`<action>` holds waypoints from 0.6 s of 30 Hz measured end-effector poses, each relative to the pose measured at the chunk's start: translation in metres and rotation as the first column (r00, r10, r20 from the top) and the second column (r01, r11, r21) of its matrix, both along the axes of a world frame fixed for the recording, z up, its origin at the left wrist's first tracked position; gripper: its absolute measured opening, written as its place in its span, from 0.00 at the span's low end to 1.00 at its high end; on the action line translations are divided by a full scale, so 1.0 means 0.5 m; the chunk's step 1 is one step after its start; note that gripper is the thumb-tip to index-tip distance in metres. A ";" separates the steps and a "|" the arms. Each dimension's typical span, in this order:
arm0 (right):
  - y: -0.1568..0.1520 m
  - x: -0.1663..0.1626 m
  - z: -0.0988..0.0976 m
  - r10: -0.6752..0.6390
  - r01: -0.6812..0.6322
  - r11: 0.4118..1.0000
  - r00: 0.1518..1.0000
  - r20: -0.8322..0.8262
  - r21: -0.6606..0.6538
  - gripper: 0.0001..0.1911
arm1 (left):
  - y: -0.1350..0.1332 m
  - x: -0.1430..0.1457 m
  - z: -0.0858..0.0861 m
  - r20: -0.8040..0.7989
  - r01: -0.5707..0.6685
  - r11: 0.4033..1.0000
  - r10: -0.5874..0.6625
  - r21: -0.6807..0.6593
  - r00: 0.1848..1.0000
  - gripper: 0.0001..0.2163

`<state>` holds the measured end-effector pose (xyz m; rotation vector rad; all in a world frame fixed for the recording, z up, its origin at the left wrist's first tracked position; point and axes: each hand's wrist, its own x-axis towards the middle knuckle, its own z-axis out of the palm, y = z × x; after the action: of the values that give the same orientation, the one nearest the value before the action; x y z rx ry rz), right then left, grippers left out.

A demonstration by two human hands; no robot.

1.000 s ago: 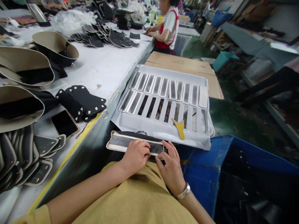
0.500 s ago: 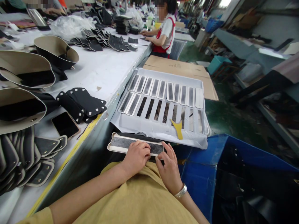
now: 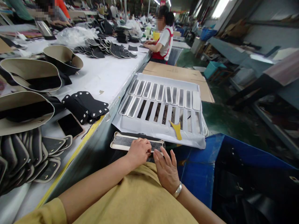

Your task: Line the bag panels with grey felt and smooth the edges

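A long dark grey strip with rounded corners and a pale raised border (image 3: pixel 123 141) lies crosswise in front of my body. My left hand (image 3: pixel 139 150) is closed over its middle, fingers curled at the near edge. At the right end of the strip, my right hand (image 3: pixel 167 169) rests with its fingertips touching the near border, fingers stretched and apart. Just beyond is a grey slotted tray (image 3: pixel 149 123), its back row filled with similar strips (image 3: pixel 153 91). Two more strips (image 3: pixel 134 107) lie at the left of its front row. A yellow forked tool (image 3: pixel 177 129) lies on the tray.
On the white table (image 3: pixel 102 81) at left are open-topped black bags (image 3: pixel 32 71), black rounded pieces (image 3: pixel 92 105), a phone (image 3: pixel 70 125) and a fanned pile of dark flaps (image 3: pixel 21 155). A blue bin (image 3: pixel 198 177) stands at right. A co-worker (image 3: pixel 164 43) is beyond the cardboard (image 3: pixel 177 73).
My right hand has opened from a pinch at the strip's right end and now lies flatter with fingers spread. My left hand stays on the strip. The camera view has shifted slightly.
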<state>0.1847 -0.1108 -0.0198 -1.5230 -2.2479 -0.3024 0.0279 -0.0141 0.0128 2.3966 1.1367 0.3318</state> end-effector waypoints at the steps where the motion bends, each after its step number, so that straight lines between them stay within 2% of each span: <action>1: -0.002 0.001 -0.001 0.015 -0.015 1.000 0.999 0.035 -0.002 0.22 | 0.002 -0.009 -0.002 0.033 0.023 1.000 -0.023 -0.012 0.999 0.02; 3: -0.003 0.003 -0.002 0.030 -0.030 1.000 0.995 0.091 0.002 0.22 | 0.004 -0.033 -0.004 0.130 0.046 0.999 -0.044 -0.010 0.991 0.09; 5: -0.002 0.003 -0.001 0.040 -0.042 0.999 0.991 0.125 0.010 0.22 | 0.002 -0.063 -0.005 0.187 0.017 0.999 -0.023 0.032 0.982 0.14; 7: 0.000 0.001 -0.002 0.057 -0.059 0.998 0.988 0.143 0.014 0.22 | -0.003 -0.086 -0.004 0.155 -0.020 0.998 0.010 0.065 0.988 0.11; 10: 0.003 -0.004 -0.007 0.064 -0.066 0.998 0.988 0.143 0.011 0.23 | -0.005 -0.098 -0.001 0.074 -0.039 0.998 0.036 0.040 0.997 0.02; 18: 0.013 -0.022 -0.023 0.078 -0.085 0.996 0.981 0.177 0.030 0.22 | 0.008 -0.074 0.005 0.004 -0.095 0.995 0.095 -0.027 0.995 0.04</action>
<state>0.1739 -0.1042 -0.0313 -1.4308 -2.4186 -0.4683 -0.0092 -0.0099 0.0154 2.3216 1.2473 0.3517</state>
